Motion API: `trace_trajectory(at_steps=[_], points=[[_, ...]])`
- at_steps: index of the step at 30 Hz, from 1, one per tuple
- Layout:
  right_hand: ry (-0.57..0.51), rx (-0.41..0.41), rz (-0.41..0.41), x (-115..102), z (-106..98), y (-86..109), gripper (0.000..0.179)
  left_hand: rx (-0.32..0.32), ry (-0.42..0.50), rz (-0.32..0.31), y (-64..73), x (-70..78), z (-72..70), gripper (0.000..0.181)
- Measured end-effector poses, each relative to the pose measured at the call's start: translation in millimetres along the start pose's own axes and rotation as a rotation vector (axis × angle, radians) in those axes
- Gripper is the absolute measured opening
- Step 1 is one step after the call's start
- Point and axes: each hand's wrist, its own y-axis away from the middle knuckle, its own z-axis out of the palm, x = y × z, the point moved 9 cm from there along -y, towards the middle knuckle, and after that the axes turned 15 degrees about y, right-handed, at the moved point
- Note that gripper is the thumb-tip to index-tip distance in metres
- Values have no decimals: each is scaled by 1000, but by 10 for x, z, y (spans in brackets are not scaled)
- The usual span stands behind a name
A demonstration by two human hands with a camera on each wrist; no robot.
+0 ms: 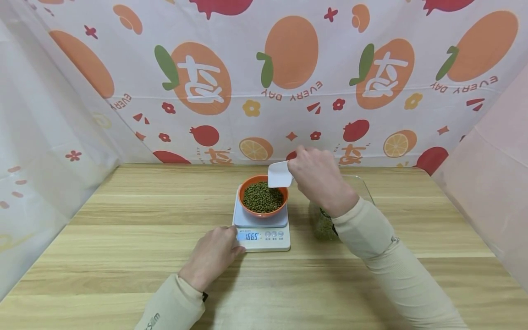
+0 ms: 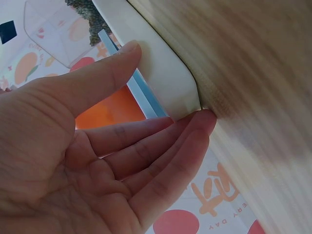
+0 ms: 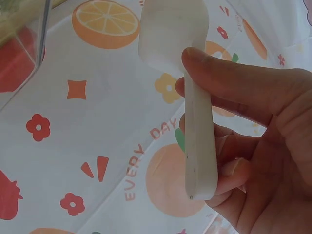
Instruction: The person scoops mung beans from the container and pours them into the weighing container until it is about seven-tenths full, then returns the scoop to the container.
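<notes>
A white kitchen scale (image 1: pixel 270 243) reading 166.5 stands on the wooden table. On its platform sits an orange bowl (image 1: pixel 262 215) of small green mung beans (image 1: pixel 262 197). My left hand (image 1: pixel 216 250) holds the scale's front-left corner; in the left wrist view the thumb (image 2: pixel 109 68) and fingers lie on either side of that corner. Over the bowl's right rim hangs a white scoop (image 1: pixel 279 175), tilted, with my right hand (image 1: pixel 319 176) gripping its handle. The right wrist view shows the thumb (image 3: pixel 234 75) and fingers around the scoop handle (image 3: pixel 199 141).
To the right of the scale, a clear container (image 1: pixel 323 229) with more green beans stands partly hidden beneath my right forearm. A fruit-printed white sheet (image 1: pixel 243 91) hangs along the back edge of the wooden table (image 1: pixel 156 220); plain pale sheets flank both sides.
</notes>
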Motion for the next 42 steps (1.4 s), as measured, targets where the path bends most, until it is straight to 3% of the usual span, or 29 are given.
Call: trace_trajectory(at_steps=[13,30,42], points=[[-1,63,8,31,-33,29,24,6,3,4,-5,-2,-6,28],[-119,27,4,88,40,80,7,15,6,20,-8,-9,-16,26],[-180,-26,10,160,134,132,21,3,9,3,-3,-12,-5,27]])
